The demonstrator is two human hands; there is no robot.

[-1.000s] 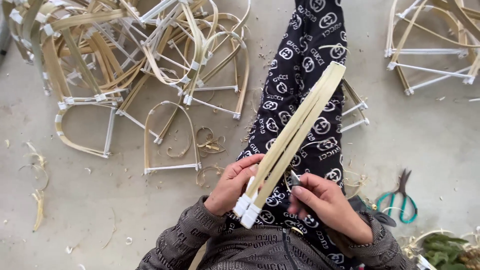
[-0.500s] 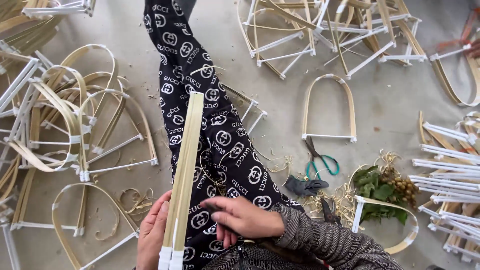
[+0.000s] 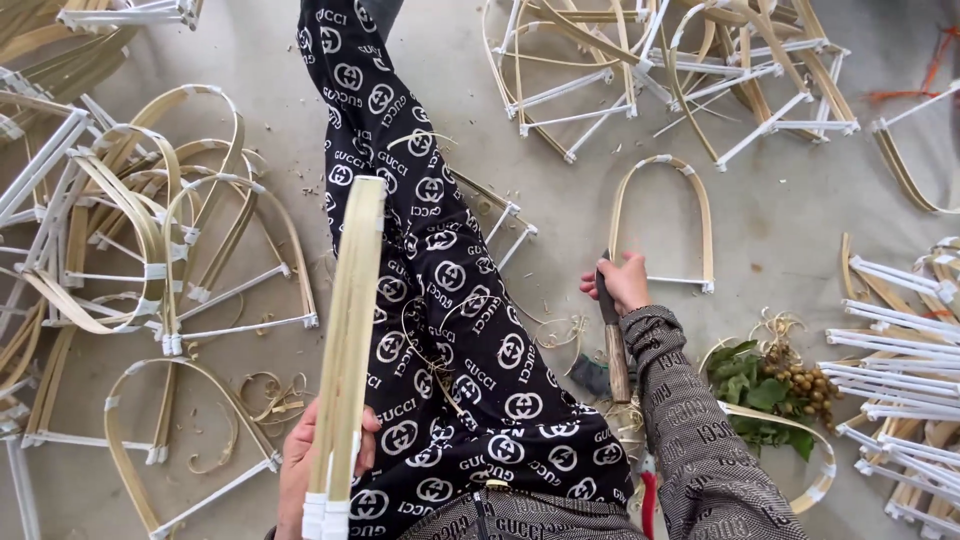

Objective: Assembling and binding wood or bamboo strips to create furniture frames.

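My left hand (image 3: 305, 465) grips a bundle of flat bamboo strips (image 3: 348, 340), bound with white tape at the near end and pointing away over my leg in black patterned trousers (image 3: 440, 290). Out to the right, my right hand (image 3: 622, 282) is closed on a knife with a wooden handle (image 3: 612, 340), its handle pointing back toward me. Just beyond that hand a bent bamboo hoop frame (image 3: 662, 215) lies on the floor.
Piles of arched bamboo frames with white-taped joints cover the concrete floor at left (image 3: 150, 250), top right (image 3: 680, 70) and far right (image 3: 900, 370). A bunch of green leaves with small brown fruit (image 3: 775, 385) lies at right. Red-handled pliers (image 3: 648, 495) lie by my right sleeve.
My right hand has left the strip bundle, reached out to the right and closed on the knife. The left hand still holds the bundle. The view swung right earlier.
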